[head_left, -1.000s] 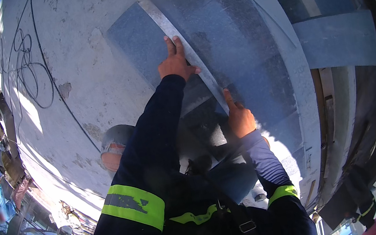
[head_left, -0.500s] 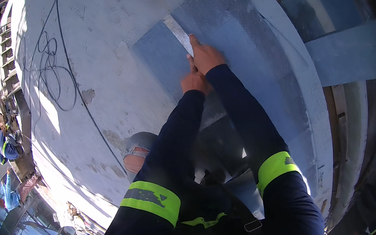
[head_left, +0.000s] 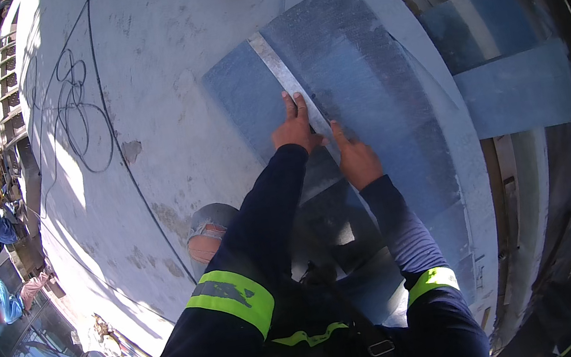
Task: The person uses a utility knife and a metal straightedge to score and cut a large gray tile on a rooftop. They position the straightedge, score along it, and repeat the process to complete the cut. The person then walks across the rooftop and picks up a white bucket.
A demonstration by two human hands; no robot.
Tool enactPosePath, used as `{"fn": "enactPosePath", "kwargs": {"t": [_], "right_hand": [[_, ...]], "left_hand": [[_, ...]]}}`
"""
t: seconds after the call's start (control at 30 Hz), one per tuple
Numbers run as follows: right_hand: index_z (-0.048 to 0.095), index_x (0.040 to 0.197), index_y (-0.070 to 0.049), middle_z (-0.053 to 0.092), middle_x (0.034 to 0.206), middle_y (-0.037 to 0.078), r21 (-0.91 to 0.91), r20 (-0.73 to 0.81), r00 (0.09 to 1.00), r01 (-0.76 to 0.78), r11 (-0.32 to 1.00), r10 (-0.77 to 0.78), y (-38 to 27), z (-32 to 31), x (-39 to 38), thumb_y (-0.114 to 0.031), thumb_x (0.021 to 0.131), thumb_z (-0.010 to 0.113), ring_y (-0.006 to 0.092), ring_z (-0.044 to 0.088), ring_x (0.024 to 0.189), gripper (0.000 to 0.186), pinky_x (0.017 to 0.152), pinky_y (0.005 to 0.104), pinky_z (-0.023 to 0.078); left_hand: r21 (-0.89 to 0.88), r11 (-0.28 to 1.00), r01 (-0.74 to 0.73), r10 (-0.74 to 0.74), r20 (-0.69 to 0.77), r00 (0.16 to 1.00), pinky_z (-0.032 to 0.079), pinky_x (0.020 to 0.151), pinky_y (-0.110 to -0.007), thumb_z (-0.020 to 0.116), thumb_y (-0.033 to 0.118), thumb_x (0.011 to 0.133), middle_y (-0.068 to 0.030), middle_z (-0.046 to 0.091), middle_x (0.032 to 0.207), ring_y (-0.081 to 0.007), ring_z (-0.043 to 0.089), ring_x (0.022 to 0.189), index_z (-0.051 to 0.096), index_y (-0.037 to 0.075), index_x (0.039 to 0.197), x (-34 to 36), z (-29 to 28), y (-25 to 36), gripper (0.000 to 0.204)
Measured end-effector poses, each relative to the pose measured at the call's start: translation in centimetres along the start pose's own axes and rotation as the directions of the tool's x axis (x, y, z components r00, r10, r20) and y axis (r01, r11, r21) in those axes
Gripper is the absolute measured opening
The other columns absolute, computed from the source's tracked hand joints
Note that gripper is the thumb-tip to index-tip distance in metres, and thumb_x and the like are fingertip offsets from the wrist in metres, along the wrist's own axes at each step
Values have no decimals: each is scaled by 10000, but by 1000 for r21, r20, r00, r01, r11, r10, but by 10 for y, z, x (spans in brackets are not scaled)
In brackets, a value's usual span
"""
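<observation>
A blue-grey sheet [head_left: 391, 98] lies flat on a pale, worn surface in front of me. Across it runs a narrow shiny metal strip [head_left: 273, 63], slanting from the far edge toward my body. My left hand [head_left: 293, 130] presses on the strip with two fingers stretched out along it. Close to the strip's right edge is my right hand [head_left: 359, 161], its index finger extended and its other fingers curled. Whatever the right hand may hold is hidden beneath the fingers.
A bent knee [head_left: 207, 237] in torn trousers rests left of the sheet. Loops of dark cable [head_left: 75, 109] lie on the pale surface [head_left: 155, 80] at far left. More sheet pieces [head_left: 517, 87] sit at right beyond its edge. People [head_left: 1, 222] are at far left.
My right hand has drawn back toward my body along the strip, away from the left hand. My left hand has flattened, with two fingers now on the strip.
</observation>
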State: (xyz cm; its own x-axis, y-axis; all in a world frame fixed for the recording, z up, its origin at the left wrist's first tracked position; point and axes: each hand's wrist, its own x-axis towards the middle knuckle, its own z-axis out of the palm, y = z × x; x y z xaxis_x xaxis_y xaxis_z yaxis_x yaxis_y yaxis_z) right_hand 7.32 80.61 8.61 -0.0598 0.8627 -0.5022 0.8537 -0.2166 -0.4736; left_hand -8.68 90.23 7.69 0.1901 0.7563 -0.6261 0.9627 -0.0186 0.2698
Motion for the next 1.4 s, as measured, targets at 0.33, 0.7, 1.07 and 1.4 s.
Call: {"fn": "enactPosePath", "kwargs": {"t": [0.33,0.7,1.07,1.4], "right_hand": [[353,1591,-62,713,1098,289,8,-56,996,73,997,-72,-72,-38,130,-179,1048,542,451,724,1004,587,886,519,591],[375,1602,-112,673,1189,293,49,-38,998,58,997,-56,-81,-40,131,-155,1020,597,437,700,1084,625,919,521,574],[373,1580,-33,730,1065,275,-33,-137,987,86,996,-90,-113,-53,199,-95,1037,495,440,728,1002,560,863,517,600],[363,1580,-25,720,1143,263,-50,0,998,57,997,-57,-89,-49,134,-112,1061,443,432,722,1048,533,909,514,593]], "left_hand": [[123,992,-9,5,31,1000,605,880,-434,802,437,843,-218,49,1746,-332,706,1179,134,163,1687,15,15,-5,1111],[-12,1000,0,0,-21,1000,618,862,-434,895,358,771,-220,62,1743,-352,704,1176,141,197,1685,5,18,-10,1196],[132,991,14,-19,36,999,619,843,-419,859,412,796,-216,47,1745,-319,730,1126,154,239,1690,25,23,-6,1151],[87,995,48,-54,74,996,611,862,-422,934,396,714,-220,19,1746,-312,724,1140,146,198,1689,15,13,0,1269]]}}
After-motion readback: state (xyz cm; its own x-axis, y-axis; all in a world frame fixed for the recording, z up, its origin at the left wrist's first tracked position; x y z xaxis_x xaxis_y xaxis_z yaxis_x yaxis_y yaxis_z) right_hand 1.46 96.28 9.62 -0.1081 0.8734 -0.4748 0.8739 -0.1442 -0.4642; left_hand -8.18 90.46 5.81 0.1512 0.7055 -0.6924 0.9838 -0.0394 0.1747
